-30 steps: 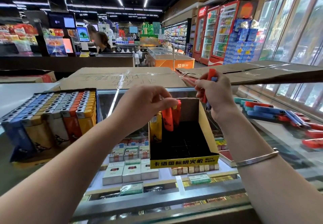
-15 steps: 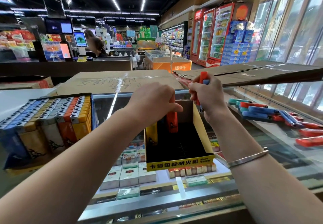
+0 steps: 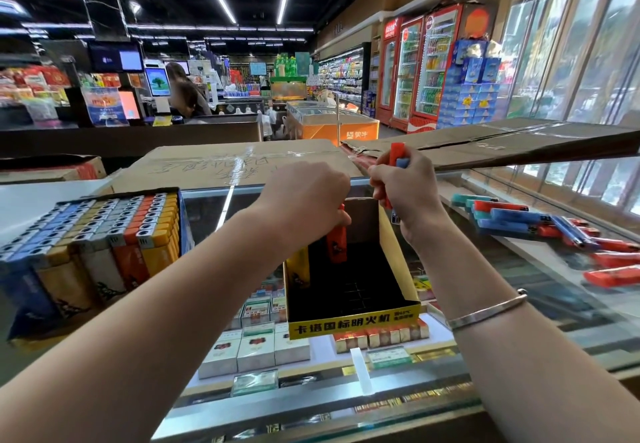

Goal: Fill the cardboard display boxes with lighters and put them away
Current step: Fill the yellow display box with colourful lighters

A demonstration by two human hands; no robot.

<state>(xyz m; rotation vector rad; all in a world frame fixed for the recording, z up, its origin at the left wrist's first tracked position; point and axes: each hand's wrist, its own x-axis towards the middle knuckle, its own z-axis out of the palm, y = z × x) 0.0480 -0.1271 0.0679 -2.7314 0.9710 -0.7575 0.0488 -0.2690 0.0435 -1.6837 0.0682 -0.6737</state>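
You are working over the glass worktop [image 3: 519, 307], taking the yellow-fronted display box [image 3: 353, 325] as landmark. Left of it the full box [image 3: 93, 235] is standing finished. Right of it loose lighters [image 3: 540, 231] are lying ready for picking. Your left hand [image 3: 304, 200] is pinching an orange lighter [image 3: 336, 242] down into the box's back row, while your right hand [image 3: 405, 193] is gripping spare lighters [image 3: 397, 157] above its rear wall, likely for feeding next

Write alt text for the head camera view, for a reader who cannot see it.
A person's left hand lowers an orange lighter into a nearly empty yellow display box on a glass shop counter, while the right hand holds a red and a blue lighter. A full display box stands to the left; loose lighters lie to the right.
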